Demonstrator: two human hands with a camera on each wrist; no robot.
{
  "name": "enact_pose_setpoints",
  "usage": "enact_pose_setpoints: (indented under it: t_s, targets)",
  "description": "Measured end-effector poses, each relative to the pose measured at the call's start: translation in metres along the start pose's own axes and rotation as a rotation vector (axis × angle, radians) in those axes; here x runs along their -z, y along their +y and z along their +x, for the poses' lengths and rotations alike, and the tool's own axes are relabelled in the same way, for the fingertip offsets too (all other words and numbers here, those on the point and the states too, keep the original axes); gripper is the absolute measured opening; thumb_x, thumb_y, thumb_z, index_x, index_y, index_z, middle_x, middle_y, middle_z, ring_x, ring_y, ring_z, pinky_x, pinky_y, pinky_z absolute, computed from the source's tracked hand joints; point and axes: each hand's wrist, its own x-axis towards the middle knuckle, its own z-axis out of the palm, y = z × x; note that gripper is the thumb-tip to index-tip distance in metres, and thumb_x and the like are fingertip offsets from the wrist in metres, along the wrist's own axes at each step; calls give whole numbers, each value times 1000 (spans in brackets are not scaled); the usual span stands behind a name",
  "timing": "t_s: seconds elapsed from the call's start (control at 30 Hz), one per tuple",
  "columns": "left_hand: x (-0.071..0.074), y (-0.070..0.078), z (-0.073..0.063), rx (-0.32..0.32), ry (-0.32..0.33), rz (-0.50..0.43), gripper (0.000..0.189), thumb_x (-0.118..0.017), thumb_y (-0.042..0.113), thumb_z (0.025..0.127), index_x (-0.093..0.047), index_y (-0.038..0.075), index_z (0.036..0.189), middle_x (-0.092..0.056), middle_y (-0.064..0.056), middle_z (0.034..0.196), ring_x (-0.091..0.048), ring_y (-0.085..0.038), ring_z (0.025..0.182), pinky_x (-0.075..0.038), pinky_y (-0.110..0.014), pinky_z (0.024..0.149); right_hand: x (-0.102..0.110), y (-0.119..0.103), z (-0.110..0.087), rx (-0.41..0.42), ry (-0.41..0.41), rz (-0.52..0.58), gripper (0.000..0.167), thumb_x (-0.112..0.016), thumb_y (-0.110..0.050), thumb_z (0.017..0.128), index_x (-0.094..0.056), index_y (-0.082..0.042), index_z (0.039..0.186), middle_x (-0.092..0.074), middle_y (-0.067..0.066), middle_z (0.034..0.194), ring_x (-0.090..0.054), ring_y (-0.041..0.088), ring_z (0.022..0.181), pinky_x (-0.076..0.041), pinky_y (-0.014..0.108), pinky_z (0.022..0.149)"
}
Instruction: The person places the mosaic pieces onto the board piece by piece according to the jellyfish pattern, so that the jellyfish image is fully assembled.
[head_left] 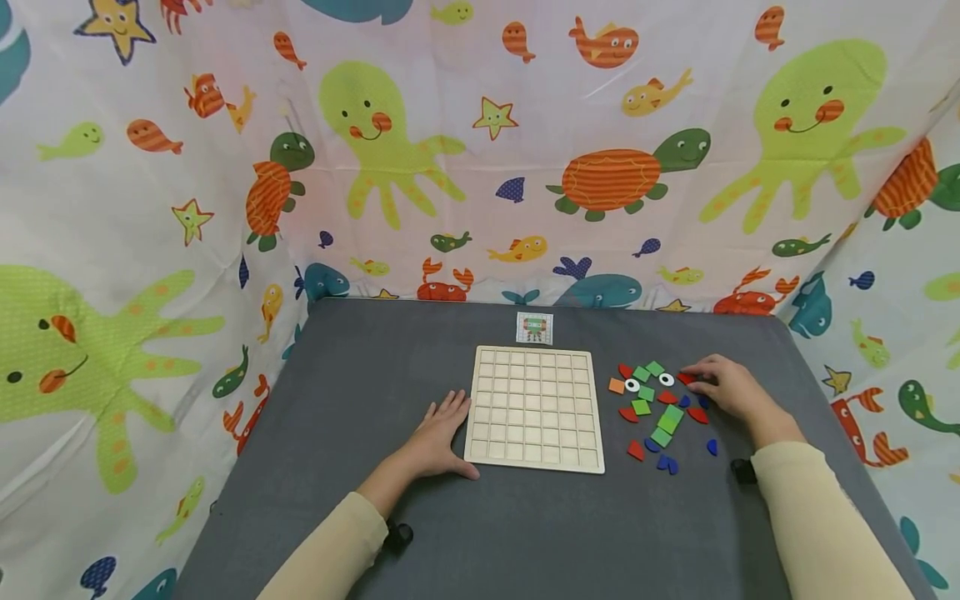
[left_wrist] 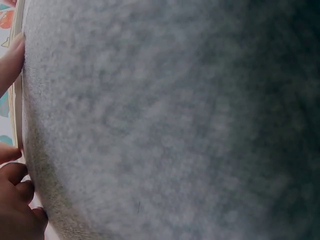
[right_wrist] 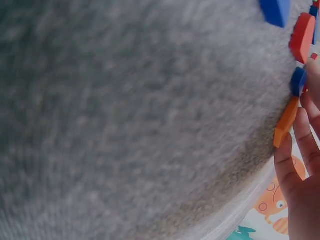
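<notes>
A square wooden grid board (head_left: pixel 534 408) lies on the grey table in the head view. My left hand (head_left: pixel 438 437) rests beside its left edge, fingers spread and touching the edge, thumb near the front left corner. In the left wrist view the thumb (left_wrist: pixel 12 62) lies against the board's side. To the right of the board my right hand (head_left: pixel 731 390) pinches a red curved-edged piece (head_left: pixel 686 378) between thumb and index finger, low over the table. An orange piece (right_wrist: pixel 286 122) lies by the other fingers in the right wrist view.
Green square tiles (head_left: pixel 670 419), white ring-marked pieces (head_left: pixel 667 380), an orange square (head_left: pixel 617 386) and several red and blue pieces (head_left: pixel 712 447) are scattered right of the board. A small picture card (head_left: pixel 535 328) lies behind it. A patterned curtain (head_left: pixel 480 167) surrounds the table's back and sides.
</notes>
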Motion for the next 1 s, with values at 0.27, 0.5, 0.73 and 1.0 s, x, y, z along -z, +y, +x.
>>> enact_pose_setpoints:
  t_s: [0.27,0.5,0.73,1.0]
  targets:
    - [-2,-1,-2,2,5,36,127,-82,66,71,-14,11,163,-6,-8,171,-2,-25,158,-7,-54,126,-1,2,1,47,55,-65,27,-76,-18,92,-73,1,110,-65,19,105,-60,34,93,-51,59,88]
    - [-2,0,-2,-1,1,38,125,-81,66,72,-14,12,163,-6,-7,171,-1,-24,158,-6,-53,126,-1,-4,-4,27,173,-62,28,-74,-16,93,-71,5,111,-69,26,107,-63,43,99,-48,64,92]
    - [-1,1,-2,-6,6,35,124,-82,65,72,-17,11,163,-8,-9,171,-3,-26,158,-9,-55,126,0,-20,-12,44,257,-78,35,-76,-15,91,-69,8,117,-69,28,103,-63,41,89,-52,62,82]
    - [3,5,-3,1,7,15,124,-84,64,71,-19,10,162,-10,-10,170,-5,-27,158,-9,-55,126,2,-44,-12,126,309,-85,30,-75,-11,91,-70,7,116,-71,24,99,-65,34,81,-56,57,73]
